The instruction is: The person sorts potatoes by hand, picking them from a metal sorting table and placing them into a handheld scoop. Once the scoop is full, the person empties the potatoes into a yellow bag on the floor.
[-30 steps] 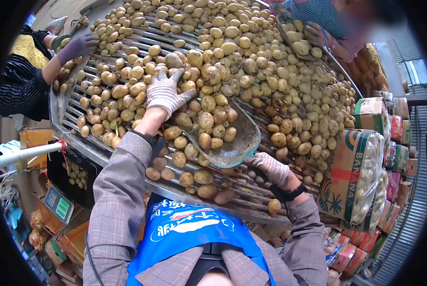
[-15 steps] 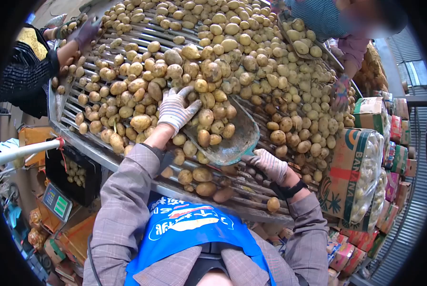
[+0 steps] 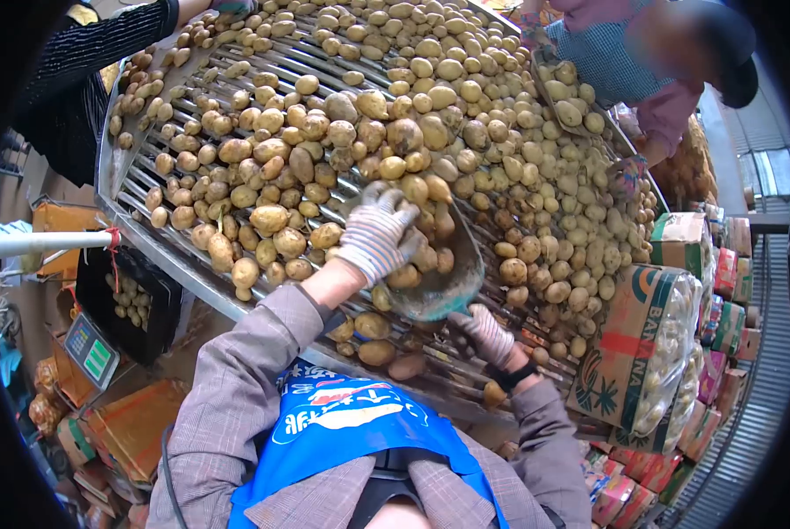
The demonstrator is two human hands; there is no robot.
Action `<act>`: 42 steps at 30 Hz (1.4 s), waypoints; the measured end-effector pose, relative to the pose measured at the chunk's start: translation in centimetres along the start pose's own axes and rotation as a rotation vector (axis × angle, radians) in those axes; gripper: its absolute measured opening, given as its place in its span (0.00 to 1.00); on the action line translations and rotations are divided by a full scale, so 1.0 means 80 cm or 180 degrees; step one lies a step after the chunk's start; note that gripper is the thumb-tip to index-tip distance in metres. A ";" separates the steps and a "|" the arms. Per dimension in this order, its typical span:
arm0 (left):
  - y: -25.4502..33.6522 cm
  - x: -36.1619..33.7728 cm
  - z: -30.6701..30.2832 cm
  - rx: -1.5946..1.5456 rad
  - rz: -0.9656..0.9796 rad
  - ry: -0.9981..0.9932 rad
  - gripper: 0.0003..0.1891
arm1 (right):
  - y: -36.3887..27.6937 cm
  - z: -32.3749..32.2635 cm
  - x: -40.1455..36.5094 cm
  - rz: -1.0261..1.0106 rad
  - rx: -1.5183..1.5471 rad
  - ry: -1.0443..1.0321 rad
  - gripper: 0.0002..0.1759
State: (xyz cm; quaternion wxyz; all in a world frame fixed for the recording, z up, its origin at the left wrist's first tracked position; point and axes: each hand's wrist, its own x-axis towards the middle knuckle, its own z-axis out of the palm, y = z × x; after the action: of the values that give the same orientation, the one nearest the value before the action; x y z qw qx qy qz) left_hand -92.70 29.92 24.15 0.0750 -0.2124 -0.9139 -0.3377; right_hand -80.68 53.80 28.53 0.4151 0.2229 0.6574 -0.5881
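Note:
Many potatoes (image 3: 271, 219) lie spread over a slatted metal table (image 3: 139, 212). My right hand (image 3: 485, 335), in a striped glove, grips the handle end of a green-rimmed scoop (image 3: 439, 295). Several potatoes sit in the scoop, which rests low over the slats. My left hand (image 3: 379, 231), also in a striped glove, lies over the scoop's left side against those potatoes, its fingers spread and slightly bent.
A co-worker (image 3: 606, 53) at the upper right has a hand (image 3: 628, 175) by the table edge and another scoop (image 3: 558, 101). Another person's dark sleeve (image 3: 104, 44) is upper left. A banana carton (image 3: 628, 344) stands right; a scale display (image 3: 93, 350) and black crate (image 3: 148, 304) are left.
My left hand has moved right and down onto the potatoes at the scoop. The scoop and my right hand have shifted slightly down. The upper-left person's arm has moved up and right.

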 end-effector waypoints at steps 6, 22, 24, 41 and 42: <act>0.041 -0.024 0.000 -0.0397 0.0705 -0.0675 0.27 | 0.070 0.021 -0.003 -0.0363 0.0483 -0.0062 0.18; -0.079 0.068 -0.017 0.1611 -0.0592 -0.1514 0.32 | 0.084 0.019 -0.048 -0.0287 0.0397 0.0157 0.22; -0.071 0.070 -0.007 0.1311 -0.0956 -0.1782 0.29 | 0.081 0.021 -0.050 -0.0305 0.0251 0.0234 0.22; 0.070 0.021 -0.045 -0.0384 0.1276 -0.1394 0.34 | 0.121 0.012 -0.075 -0.0979 -0.0643 0.0461 0.12; 0.082 0.015 -0.049 -0.0230 0.1278 -0.1580 0.35 | 0.110 0.011 -0.083 -0.0758 -0.0557 0.0369 0.09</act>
State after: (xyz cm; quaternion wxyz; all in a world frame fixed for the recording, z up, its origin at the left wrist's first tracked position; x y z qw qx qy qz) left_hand -90.95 32.22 31.31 -0.0926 -0.4669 -0.8316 -0.2863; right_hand -69.91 56.10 28.74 0.3216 0.1399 0.7508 -0.5597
